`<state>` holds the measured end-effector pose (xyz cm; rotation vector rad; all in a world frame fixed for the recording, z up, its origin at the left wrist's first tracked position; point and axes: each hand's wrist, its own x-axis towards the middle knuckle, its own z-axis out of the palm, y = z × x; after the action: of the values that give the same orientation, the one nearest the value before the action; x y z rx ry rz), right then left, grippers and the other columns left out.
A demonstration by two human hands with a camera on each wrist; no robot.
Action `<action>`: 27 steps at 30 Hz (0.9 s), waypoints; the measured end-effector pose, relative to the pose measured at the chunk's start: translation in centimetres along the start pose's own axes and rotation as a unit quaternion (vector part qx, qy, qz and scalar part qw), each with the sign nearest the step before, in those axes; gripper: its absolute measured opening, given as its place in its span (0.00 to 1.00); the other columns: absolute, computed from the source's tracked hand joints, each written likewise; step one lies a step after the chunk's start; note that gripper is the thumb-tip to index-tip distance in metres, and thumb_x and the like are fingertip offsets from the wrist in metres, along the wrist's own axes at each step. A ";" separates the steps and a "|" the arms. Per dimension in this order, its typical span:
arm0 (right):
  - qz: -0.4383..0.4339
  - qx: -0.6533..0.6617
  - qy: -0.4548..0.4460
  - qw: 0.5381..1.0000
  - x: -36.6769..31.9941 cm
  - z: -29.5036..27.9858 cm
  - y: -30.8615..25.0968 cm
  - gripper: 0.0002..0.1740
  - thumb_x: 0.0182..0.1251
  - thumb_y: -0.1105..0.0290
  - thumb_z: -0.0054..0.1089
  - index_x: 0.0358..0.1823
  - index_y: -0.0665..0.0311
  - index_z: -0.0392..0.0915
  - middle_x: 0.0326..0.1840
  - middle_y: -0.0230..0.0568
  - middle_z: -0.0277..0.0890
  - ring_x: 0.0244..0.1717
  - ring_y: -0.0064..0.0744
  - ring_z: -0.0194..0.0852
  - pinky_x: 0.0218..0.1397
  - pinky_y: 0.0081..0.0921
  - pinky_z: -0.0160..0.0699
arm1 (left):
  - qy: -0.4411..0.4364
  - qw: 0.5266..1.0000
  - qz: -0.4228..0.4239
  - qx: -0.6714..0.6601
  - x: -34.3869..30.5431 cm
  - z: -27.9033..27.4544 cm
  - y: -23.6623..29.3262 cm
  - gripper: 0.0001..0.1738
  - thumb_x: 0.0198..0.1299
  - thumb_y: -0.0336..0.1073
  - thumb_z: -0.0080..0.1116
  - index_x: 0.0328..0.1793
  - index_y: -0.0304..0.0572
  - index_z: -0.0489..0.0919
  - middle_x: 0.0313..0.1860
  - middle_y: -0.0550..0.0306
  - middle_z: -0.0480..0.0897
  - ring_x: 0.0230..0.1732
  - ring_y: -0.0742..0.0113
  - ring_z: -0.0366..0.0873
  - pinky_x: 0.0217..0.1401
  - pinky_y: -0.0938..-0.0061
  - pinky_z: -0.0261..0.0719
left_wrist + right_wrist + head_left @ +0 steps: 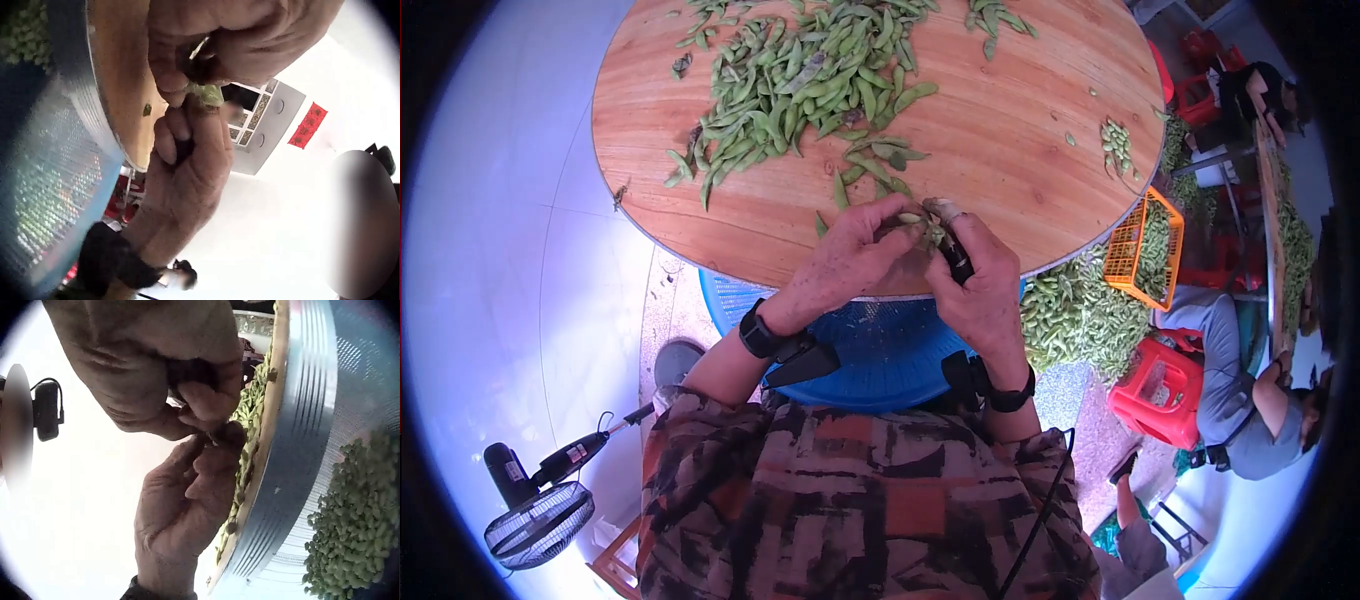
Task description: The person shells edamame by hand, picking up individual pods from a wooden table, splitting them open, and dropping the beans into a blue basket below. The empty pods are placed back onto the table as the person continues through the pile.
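Both hands meet over the near edge of the round wooden table (1000, 150). My left hand (850, 255) pinches a green edamame pod (932, 230) between thumb and fingers. From the other side my right hand (983, 285) grips the same pod, with something dark showing along its curled fingers. In the left wrist view the pod (209, 95) shows pale green between the fingertips of both hands. The fingers mostly hide it in the right wrist view. A large heap of edamame pods (800, 90) lies beyond the left hand, with a few loose pods close to it.
Below the table edge, by my lap, stands a blue basket (850, 360) with shelled beans (353, 531) in it. A small bean pile (1117, 145) lies at the table's right. Right of the table are an orange crate (1142, 250), more pods (1080, 310) and a red stool (1157, 393).
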<state>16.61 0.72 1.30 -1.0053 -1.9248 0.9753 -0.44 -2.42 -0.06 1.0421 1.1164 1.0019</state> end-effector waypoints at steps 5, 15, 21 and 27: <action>-0.029 -0.014 0.051 0.998 -0.1 0.6 0.4 0.22 0.56 0.81 0.56 0.55 0.68 0.75 0.39 0.49 0.77 0.34 0.41 0.80 0.38 0.31 0.78 | 0.016 0.993 -0.010 -0.116 -0.1 0.7 0.5 0.10 0.70 0.32 0.50 0.55 0.40 0.75 0.43 0.68 0.78 0.38 0.85 0.71 0.38 0.88 0.71; 0.003 0.089 0.013 0.996 -0.1 0.1 0.8 0.22 0.54 0.81 0.58 0.54 0.67 0.77 0.33 0.43 0.76 0.32 0.32 0.77 0.38 0.25 0.75 | -0.023 0.994 -0.034 -0.099 -0.4 0.3 0.6 0.08 0.64 0.29 0.51 0.48 0.41 0.76 0.37 0.70 0.75 0.34 0.86 0.68 0.32 0.89 0.66; 0.006 0.138 -0.012 0.990 0.1 -0.5 1.3 0.23 0.54 0.81 0.56 0.55 0.66 0.77 0.37 0.40 0.79 0.35 0.27 0.77 0.41 0.22 0.75 | -0.034 0.936 -0.043 -0.348 -0.7 1.0 -0.8 0.12 0.65 0.29 0.49 0.55 0.40 0.74 0.41 0.61 0.79 0.32 0.76 0.71 0.36 0.82 0.72; 0.009 0.132 0.027 0.991 -0.1 -2.3 1.8 0.24 0.55 0.81 0.56 0.56 0.66 0.77 0.38 0.39 0.81 0.34 0.24 0.77 0.39 0.20 0.75 | -0.073 0.964 -0.092 -0.237 -1.2 -0.3 -0.8 0.12 0.64 0.31 0.56 0.52 0.36 0.78 0.42 0.57 0.82 0.34 0.75 0.75 0.37 0.83 0.74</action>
<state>19.14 2.02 0.68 -0.8861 -1.6914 1.1648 -0.86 -3.72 -0.61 0.6026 0.7818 0.9628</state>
